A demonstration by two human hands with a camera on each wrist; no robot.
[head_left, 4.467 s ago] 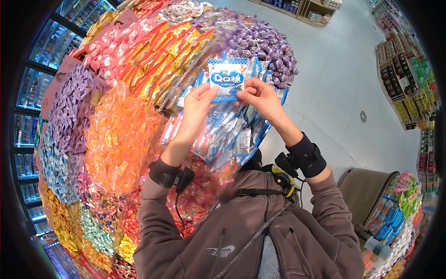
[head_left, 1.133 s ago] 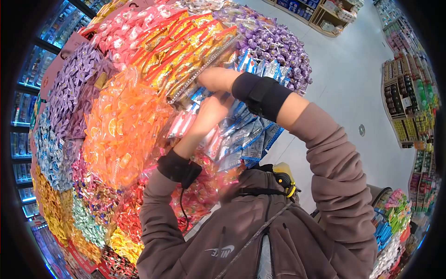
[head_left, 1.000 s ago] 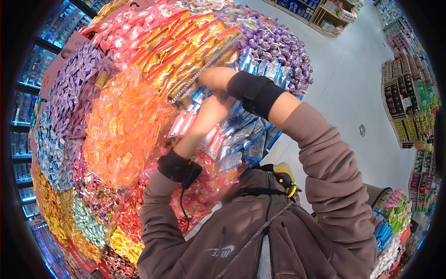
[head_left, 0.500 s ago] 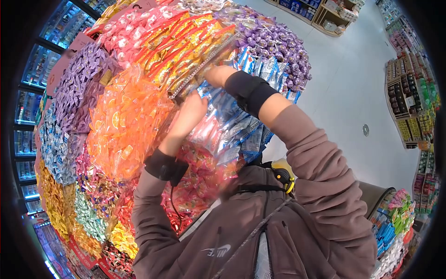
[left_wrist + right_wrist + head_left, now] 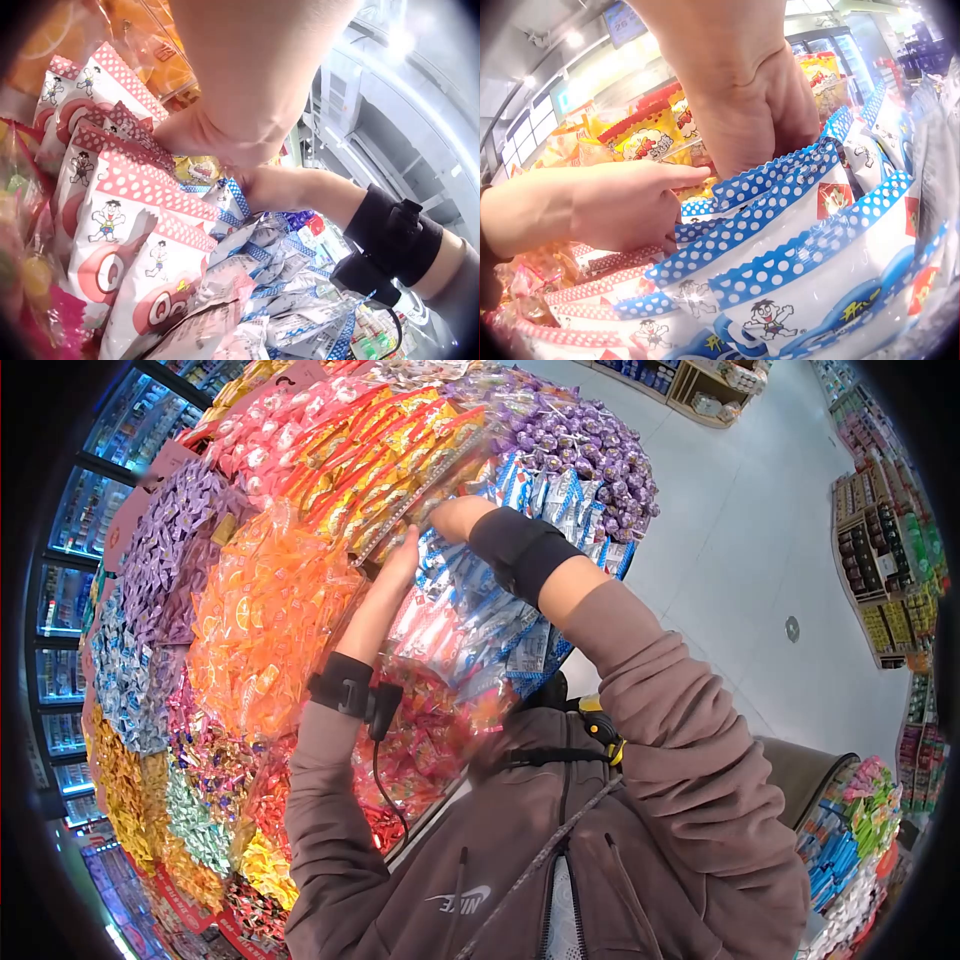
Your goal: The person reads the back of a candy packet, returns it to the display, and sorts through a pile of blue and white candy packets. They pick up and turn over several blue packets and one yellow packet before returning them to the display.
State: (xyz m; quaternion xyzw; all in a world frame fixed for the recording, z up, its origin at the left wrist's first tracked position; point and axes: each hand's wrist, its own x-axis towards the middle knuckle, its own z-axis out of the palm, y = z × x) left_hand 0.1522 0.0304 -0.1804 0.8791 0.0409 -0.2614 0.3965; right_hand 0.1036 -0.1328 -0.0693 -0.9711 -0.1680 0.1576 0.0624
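Observation:
My right hand (image 5: pixel 457 518) reaches down among the blue-and-white QQ gummy packets (image 5: pixel 810 247), beside the bin's divider. In the right wrist view its fingers vanish behind the dotted top edges of the packets. Close by on the left, my left hand (image 5: pixel 400 560) dips in at the same spot, one digit straight and pointing toward the right hand in the right wrist view. Its other fingers bend down behind the packets, their tips hidden. Red-and-white QQ packets (image 5: pixel 142 217) stand upright below the left wrist.
A clear divider (image 5: pixel 405 505) separates these packets from yellow-and-red snack bags (image 5: pixel 385 455). Orange-wrapped candies (image 5: pixel 265 625) heap to the left, purple lollipops (image 5: pixel 590 450) at the far right. Pink and red sweets (image 5: pixel 420 730) lie nearest my body; shop floor (image 5: pixel 730 560) extends right.
Earlier both hands held up one blue QQ packet; now they are down in the bin and that packet is out of sight. Lately the left hand has moved up toward the divider.

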